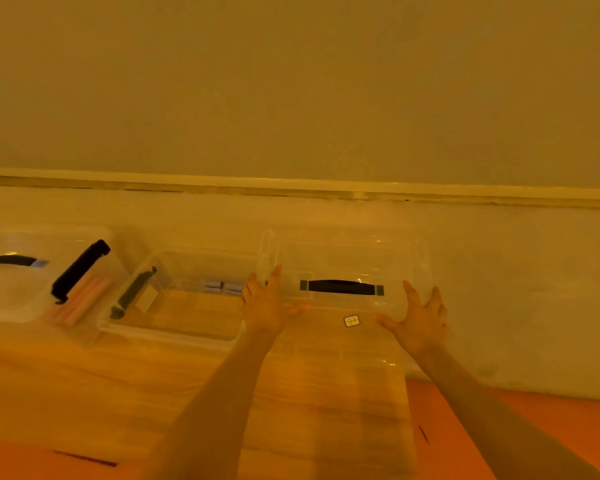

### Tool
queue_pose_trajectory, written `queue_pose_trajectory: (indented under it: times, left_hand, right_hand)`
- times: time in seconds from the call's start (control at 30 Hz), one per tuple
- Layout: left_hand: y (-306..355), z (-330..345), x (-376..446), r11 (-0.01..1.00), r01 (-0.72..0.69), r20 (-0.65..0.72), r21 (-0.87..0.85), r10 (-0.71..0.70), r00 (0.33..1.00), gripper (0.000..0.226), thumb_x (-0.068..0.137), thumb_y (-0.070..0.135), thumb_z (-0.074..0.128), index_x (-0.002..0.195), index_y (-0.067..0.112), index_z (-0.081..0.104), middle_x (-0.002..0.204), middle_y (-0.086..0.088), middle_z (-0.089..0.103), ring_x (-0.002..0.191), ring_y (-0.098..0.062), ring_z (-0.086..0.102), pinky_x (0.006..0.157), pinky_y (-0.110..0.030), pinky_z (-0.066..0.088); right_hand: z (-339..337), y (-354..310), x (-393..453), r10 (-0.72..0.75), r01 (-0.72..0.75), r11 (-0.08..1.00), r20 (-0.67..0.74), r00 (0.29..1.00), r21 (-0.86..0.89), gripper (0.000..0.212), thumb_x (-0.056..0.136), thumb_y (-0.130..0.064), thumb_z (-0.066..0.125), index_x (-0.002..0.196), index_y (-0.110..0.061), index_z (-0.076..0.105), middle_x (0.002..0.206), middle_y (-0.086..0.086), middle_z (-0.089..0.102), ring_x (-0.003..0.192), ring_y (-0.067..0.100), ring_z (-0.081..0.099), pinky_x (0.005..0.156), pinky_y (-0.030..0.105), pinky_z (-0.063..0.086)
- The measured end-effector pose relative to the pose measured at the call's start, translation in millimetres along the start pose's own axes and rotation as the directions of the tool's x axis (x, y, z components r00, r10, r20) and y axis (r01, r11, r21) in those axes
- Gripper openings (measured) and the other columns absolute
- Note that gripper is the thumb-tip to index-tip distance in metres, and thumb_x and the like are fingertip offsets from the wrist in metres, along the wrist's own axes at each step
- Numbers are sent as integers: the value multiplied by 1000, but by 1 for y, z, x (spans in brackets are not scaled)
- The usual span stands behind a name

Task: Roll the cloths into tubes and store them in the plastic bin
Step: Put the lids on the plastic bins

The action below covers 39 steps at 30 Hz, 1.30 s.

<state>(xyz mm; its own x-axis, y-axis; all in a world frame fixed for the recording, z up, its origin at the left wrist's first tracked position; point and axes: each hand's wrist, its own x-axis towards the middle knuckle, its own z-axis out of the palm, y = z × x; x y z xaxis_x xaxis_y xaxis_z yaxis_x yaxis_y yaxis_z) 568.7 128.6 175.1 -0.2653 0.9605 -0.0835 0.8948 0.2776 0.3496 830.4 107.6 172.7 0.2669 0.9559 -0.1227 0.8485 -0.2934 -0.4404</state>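
Both my hands hold a clear plastic lid [354, 258] with a black handle [342, 287] and a small sticker [352, 321], tilted up in front of me. My left hand [267, 301] grips its left edge and my right hand [421, 318] presses its right edge with fingers spread. Left of the lid an open clear plastic bin [167, 332] sits on the wooden table, with a black side latch [132, 292]. A small bluish rolled cloth [222, 286] shows at the bin's far side. Pink rolled cloths [80, 301] lie further left.
At the far left stands another clear bin [11, 299] with a black lid handle [9, 260] and a raised black latch [80, 270]. A pale wall with a ledge [291, 187] runs close behind the table. Orange floor [551, 420] shows at the lower right.
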Motion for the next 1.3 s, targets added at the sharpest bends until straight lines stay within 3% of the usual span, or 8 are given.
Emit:
queue_pose_trajectory:
  times: [0.3, 0.57, 0.77, 1.3]
  left_hand:
    - [-106, -71, 38, 998, 40, -9, -55, -41, 999, 104, 65, 74, 64, 148, 40, 11, 156, -17, 2, 142, -41, 5, 111, -60, 14]
    - [-233, -124, 81, 995, 6, 33, 101, -9, 999, 106, 65, 79, 56, 148, 40, 5, 155, -19, 4, 142, -42, 7, 112, -58, 16]
    - [-302, -127, 107, 998, -7, 123, 66, -1, 992, 104, 66, 76, 58, 149, 40, 6, 155, -21, 1, 142, -42, 3, 113, -57, 13]
    - [-329, -109, 148, 998, 3, 212, 58, -15, 977, 102, 70, 72, 60, 149, 37, 6, 156, -19, 0, 142, -43, 2, 112, -57, 14]
  right_hand:
    - [41, -126, -14, -83, 82, 996, 34, 996, 19, 99, 72, -66, 63, 150, -34, 10, 157, 16, -10, 143, 42, 2, 108, 61, 23]
    - [123, -242, -49, 9, -11, 1000, 111, 994, 20, 101, 71, -66, 64, 150, -37, 8, 157, 16, -10, 143, 43, 1, 111, 60, 19]
    - [172, -287, -72, 39, -35, 999, 159, 986, -28, 103, 75, -67, 60, 150, -34, -2, 156, 18, -14, 142, 46, -2, 112, 60, 12]
    - [199, -319, -51, 99, -86, 993, 187, 977, -80, 103, 73, -67, 63, 150, -35, 4, 156, 17, -12, 142, 45, -1, 111, 59, 16]
